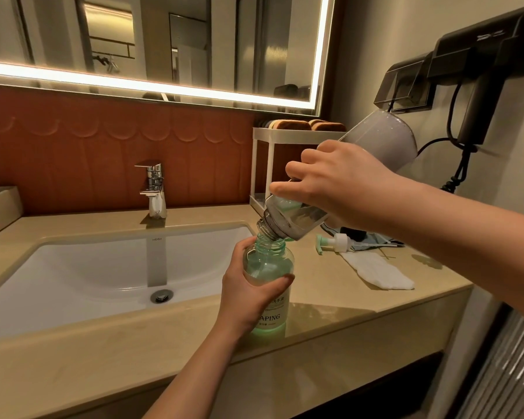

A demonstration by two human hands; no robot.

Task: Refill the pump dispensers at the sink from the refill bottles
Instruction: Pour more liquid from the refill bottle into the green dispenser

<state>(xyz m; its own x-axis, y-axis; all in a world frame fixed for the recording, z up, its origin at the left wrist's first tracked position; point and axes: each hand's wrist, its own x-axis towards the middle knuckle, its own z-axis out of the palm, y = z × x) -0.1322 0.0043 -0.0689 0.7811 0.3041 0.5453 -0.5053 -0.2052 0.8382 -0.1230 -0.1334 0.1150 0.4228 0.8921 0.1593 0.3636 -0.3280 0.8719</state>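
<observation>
A clear green dispenser bottle (pixel 269 261) stands upright on the beige counter (pixel 330 300) just right of the sink, its neck open with no pump on it. My left hand (pixel 248 293) grips it round the middle. My right hand (pixel 336 182) holds a large grey refill bottle (pixel 381 134) tipped steeply down, its open threaded mouth resting at the green bottle's neck. A little green liquid shows in the refill bottle's shoulder and at the dispenser's base. The removed pump head (pixel 335 243) lies on the counter behind.
A white basin (pixel 103 267) with a chrome tap (pixel 155 189) fills the left. A white cloth (pixel 378 273) lies on the counter at right. Behind stands a white rack (pixel 273 158) with folded towels. A black hair dryer (pixel 478 74) hangs on the right wall.
</observation>
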